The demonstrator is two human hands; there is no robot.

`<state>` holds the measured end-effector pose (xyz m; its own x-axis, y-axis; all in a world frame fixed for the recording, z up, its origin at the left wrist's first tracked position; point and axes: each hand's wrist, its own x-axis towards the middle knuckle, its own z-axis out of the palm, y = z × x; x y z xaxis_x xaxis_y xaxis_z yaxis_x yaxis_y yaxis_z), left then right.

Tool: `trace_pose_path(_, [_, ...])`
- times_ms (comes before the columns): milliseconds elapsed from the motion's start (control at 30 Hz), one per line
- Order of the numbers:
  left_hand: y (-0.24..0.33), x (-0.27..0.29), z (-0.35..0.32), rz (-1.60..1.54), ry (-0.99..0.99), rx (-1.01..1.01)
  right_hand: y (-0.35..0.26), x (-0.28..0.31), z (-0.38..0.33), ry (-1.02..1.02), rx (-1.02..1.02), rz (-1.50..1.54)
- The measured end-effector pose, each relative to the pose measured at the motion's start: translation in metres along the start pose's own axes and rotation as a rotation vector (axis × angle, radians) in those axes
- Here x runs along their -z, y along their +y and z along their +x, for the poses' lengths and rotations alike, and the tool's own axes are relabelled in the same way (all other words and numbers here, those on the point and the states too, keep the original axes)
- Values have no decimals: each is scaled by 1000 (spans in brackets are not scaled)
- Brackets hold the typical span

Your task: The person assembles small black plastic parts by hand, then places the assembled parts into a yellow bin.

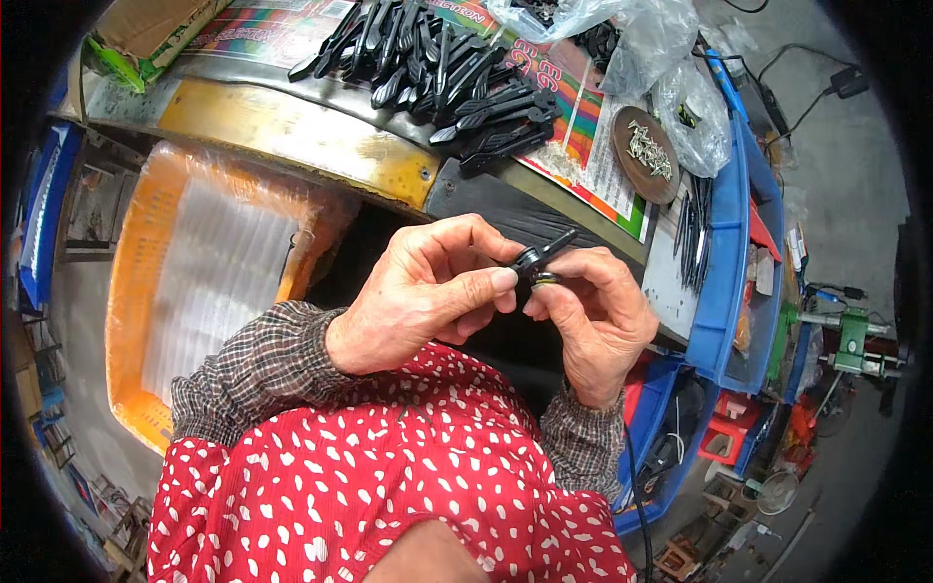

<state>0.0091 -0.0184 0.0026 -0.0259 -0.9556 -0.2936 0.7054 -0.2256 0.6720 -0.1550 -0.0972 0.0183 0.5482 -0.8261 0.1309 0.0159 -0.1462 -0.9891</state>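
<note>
In front of my chest, my left hand (432,291) pinches a small black plastic part (528,260) between thumb and fingertips. A thin pointed end (558,243) of black plastic sticks out towards the upper right. Close against it, my right hand (600,316) is closed, thumb and forefinger on a small round black piece with a yellowish rim (547,279). Whether the two pieces are joined cannot be made out, as fingertips cover part of them. Beyond my hands, a pile of similar-looking black plastic pieces (442,73) lies on the bench.
A brown round dish (625,165) of small silvery pins stands on printed cardboard (583,92), near clear plastic bags (685,107). Blue bins (724,291) line the right side. An orange basket (131,321) with a translucent liner stands left. The bench has a yellow metal edge (282,126).
</note>
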Motion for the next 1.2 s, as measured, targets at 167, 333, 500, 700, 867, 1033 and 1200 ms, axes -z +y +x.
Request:
trace_pose_path(167, [0,1,-2,-7,-29,-25,2,-8,-2,36,22,-30])
trace_pose_path(333, [-1,3,0,14,-34,-46,5,-9,-2,23,-6,46])
trace_pose_path(500, [-2,4,1,22,-50,-58,6,-8,-3,22,-75,153])
trace_pose_path(700, [-1,4,1,-8,-75,-60,10,-10,-1,20,-90,240])
trace_pose_path(867, [1,6,0,16,-86,-57,6,-13,3,42,-115,360])
trace_pose_path(1033, [1,8,1,28,-130,-78,6,-12,4,55,-158,387])
trace_pose_path(1200, [10,11,1,188,-156,-107,3,-5,4,31,-151,266])
